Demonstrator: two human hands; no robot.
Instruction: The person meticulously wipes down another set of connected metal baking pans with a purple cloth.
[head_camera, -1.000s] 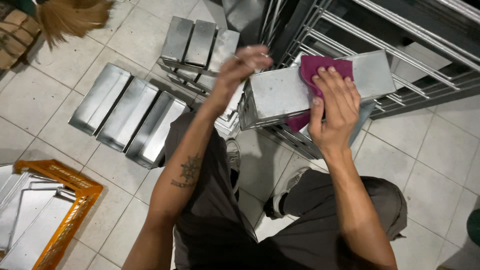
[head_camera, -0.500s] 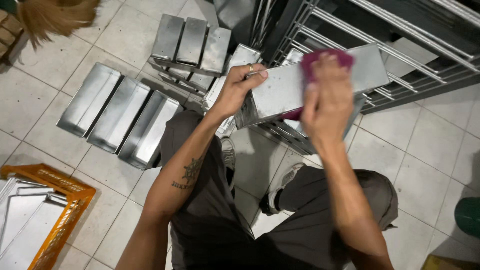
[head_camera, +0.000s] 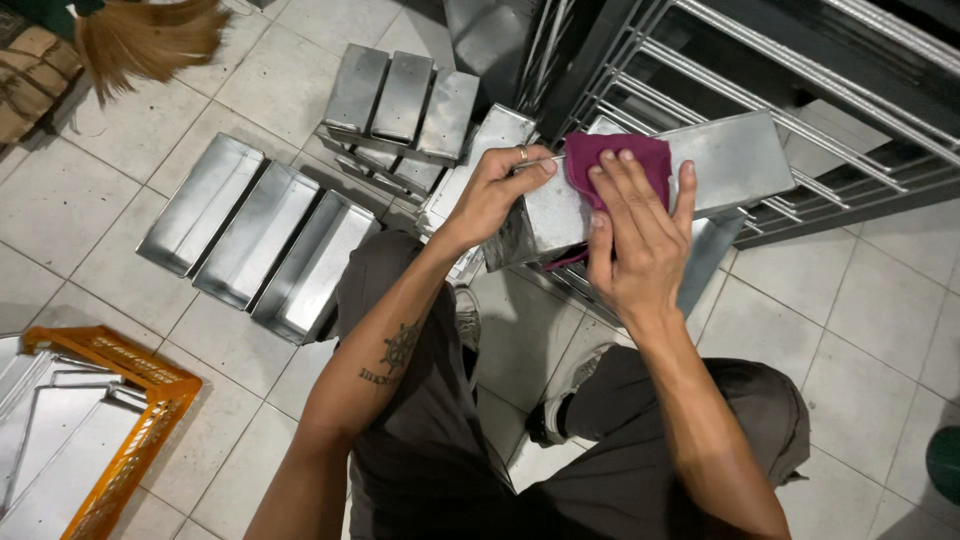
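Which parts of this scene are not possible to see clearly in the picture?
Head view:
- Metal tin: its middle is covered by the magenta cloth and the right hand; its near end by the left hand.
- Orange crate: cut off by the left and bottom edges.
- Broom: its handle leaves the top edge.
- Green object: cut by the right edge, kind unclear.

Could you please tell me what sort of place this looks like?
Probably a bakery's back or washing area: rows of rectangular metal loaf tins on the white tiled floor, a metal wire rack, and an orange plastic crate.
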